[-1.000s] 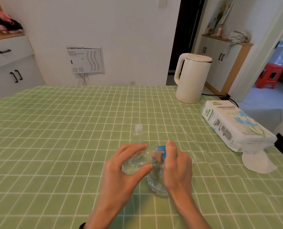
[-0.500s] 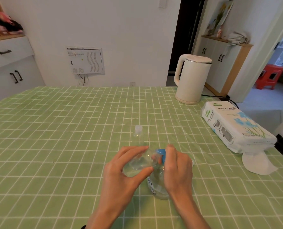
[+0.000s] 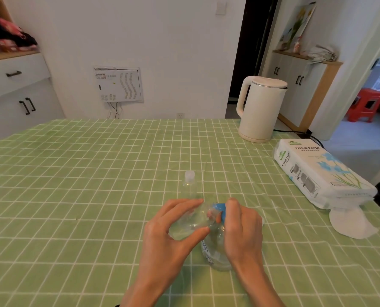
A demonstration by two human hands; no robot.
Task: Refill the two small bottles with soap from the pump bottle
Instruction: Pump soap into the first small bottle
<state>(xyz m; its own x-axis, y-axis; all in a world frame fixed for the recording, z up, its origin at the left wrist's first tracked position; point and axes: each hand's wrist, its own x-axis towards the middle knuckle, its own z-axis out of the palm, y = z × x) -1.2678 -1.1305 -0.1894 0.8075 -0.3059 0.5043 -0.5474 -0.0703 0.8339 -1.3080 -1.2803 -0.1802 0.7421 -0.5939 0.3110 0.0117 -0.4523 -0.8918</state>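
Now left hand [image 3: 169, 237] grips a small bottle [image 3: 189, 227]; right hand [image 3: 244, 231], at 3 o'clock, clasps the pump bottle [image 3: 215, 258]; misalignment risks spilling soap.

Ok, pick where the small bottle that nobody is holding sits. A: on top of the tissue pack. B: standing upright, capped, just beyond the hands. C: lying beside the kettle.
B: the capped small bottle stands upright on the tablecloth just past the left hand, which holds the other small bottle at the blue head of the pump bottle gripped by the right hand.
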